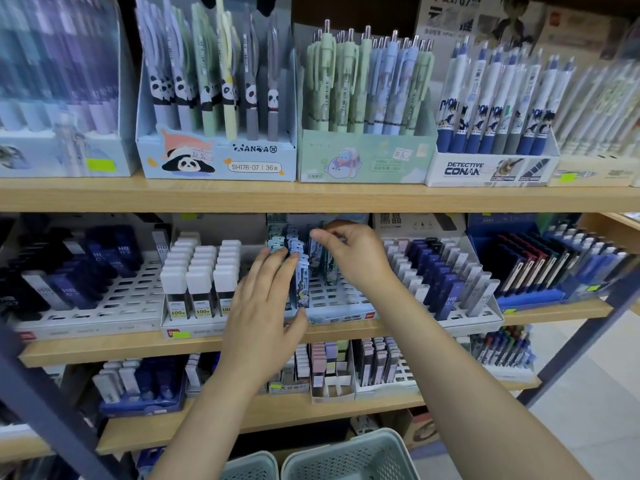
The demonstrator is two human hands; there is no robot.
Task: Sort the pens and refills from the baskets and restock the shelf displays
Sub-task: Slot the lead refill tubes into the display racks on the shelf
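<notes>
Now, on the left of the middle shelf [104, 353] stands a white slotted tray [104, 306] with dark blue HB 07 lead cases [114, 258]. Next to it on the right, white-capped lead tubes [202, 271] stand in three rows in their own tray. The left hand [263, 306] is in front of this tray's right edge, with the fingers straight and a little spread. Its fingertips [277, 258] touch the left row of patterned light blue refill cases [294, 258], and the thumb lies at the front end of that row. These cases stand upright in a grid tray [332, 299] in the middle of the shelf. The right hand [353, 254] is over the back of the same tray. Its thumb and forefinger pinch the top of one patterned refill case [317, 245], which stands in the right row. Further right, a tray holds grey and dark blue lead cases [443, 275], and after it a blue display [533, 268] holds dark flat packs.

On the upper shelf, from left to right, stand a blurred box of purple pens [62, 81], the panda pen box [214, 157], a green box of green and blue pens [367, 88] and the Detective Conan pen box [491, 168].

At the bottom edge, two pale green baskets [349, 459] stand side by side under the arms; what is in them I cannot tell.
</notes>
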